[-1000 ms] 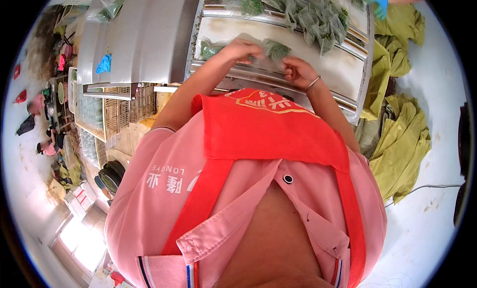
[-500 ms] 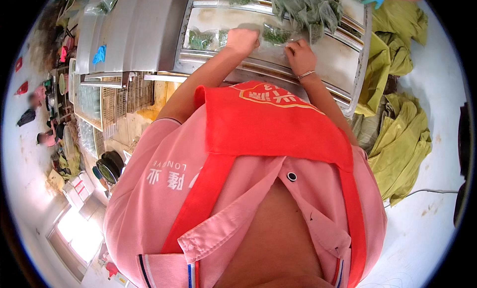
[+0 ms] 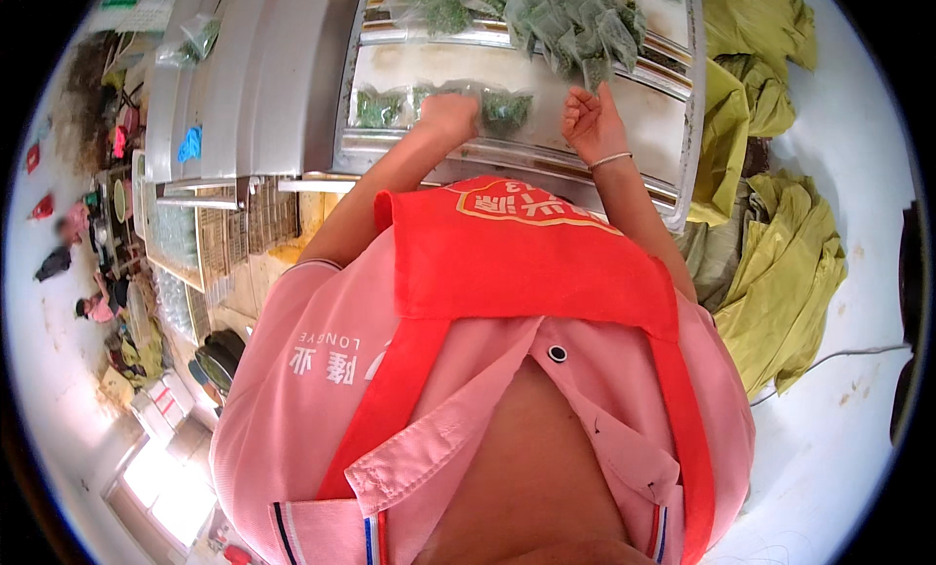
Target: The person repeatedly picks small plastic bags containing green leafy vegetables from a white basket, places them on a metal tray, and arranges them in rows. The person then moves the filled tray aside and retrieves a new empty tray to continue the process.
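Several clear plastic bags of green leafy stuff lie in a row along the near side of a pale metal work plate [image 3: 419, 66]. My left hand [image 3: 450, 117] is closed on a bag in this row, its fingertips partly hidden. Just right of it lies another filled bag [image 3: 506, 111], and a bag [image 3: 378, 108] lies at the row's left end. My right hand [image 3: 596, 124] is half curled, palm turned up, thumb apart, with nothing visible inside. Its thumb is close below the hanging corner of a heap of filled bags [image 3: 565, 24]; whether they touch, I cannot tell.
Left of the plate stands a rounded steel machine cover [image 3: 258, 77] with a blue glove [image 3: 190, 144] on it. Plastic crates [image 3: 229, 229] stand below it. Yellow-green sheeting [image 3: 780, 282] lies to the right. Metal rails [image 3: 546, 160] run along the plate's near edge.
My right hand has come away from the filled bag in the row and turned palm up near the heap. That bag now lies closer to my left hand. The blue-gloved hand at top right has nearly left the view.
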Motion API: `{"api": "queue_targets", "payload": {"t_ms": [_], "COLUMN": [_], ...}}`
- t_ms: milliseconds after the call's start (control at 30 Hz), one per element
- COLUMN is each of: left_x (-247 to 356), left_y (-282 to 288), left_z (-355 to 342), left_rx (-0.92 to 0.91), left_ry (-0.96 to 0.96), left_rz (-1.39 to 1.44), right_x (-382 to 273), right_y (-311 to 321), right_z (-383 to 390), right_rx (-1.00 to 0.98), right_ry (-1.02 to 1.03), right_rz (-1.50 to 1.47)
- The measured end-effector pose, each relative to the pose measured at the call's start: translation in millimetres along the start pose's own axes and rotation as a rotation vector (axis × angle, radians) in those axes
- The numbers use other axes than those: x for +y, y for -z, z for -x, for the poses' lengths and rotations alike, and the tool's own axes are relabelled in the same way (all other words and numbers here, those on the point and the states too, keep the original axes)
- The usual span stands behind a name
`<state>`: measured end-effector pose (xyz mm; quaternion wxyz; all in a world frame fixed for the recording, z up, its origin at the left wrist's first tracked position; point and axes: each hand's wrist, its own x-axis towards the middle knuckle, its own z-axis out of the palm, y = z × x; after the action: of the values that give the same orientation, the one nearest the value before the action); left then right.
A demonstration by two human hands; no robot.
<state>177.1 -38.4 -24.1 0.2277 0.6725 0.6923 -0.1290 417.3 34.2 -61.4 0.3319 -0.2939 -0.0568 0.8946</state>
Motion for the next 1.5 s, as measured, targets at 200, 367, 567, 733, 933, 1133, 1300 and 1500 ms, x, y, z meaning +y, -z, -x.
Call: {"api": "queue_targets", "payload": {"t_ms": [200,367,567,733,933,1133,1300,1500], "left_x": [15.7,23.8,62.0,89.9,72.0,87.3,112.3,117.1], "left_y": [29.8,4.8,-18.3,-22.3,-35.0,-12.6,-8.4,-10.0], "left_z": [6.1,-13.3,-37.5,-53.2,-58.2,-39.7,-40.5,-29.0], "left_rx": [0.132,-0.076,-0.304,-0.37,-0.42,-0.16,0.226,0.016], "left_ry": [-0.139,-0.144,0.066,-0.001,0.04,-0.047,-0.002,0.057], "left_rz": [0.329,0.993,1.551,1.211,1.409,0.813,0.242,-0.003], "right_x": [6.4,14.8,17.6,0.7,-37.5,-79.7,-65.1,-45.0], "right_y": [-1.9,7.6,35.3,44.7,63.9,67.4,60.6,57.5], "right_z": [-26.7,9.9,74.8,84.7,72.8,45.1,31.1,49.9], "right_rx": [0.172,0.215,0.406,0.373,0.118,-0.067,0.14,-0.043], "right_ry": [0.14,0.172,-0.113,-0.218,-0.309,0.047,0.576,0.271], "right_rz": [-0.386,-0.261,0.135,0.136,0.537,1.719,2.171,2.165]}}
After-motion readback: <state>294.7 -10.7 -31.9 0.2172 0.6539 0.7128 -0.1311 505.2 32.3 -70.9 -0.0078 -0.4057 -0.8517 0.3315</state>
